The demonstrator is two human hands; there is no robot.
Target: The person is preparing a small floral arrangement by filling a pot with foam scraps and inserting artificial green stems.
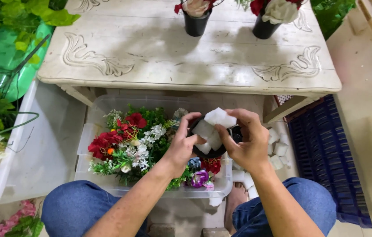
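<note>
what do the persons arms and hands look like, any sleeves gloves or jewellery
Both forearms are bare right up to the bottom edge of the picture, with no sleeves in view. The left hand and the right hand have no gloves, and no rings, watch or bracelet show. Blue denim jeans cover both knees below the arms.

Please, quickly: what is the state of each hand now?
Left hand: closed around the small black pot.
Right hand: fingers pressing white foam pieces into the pot.
</note>
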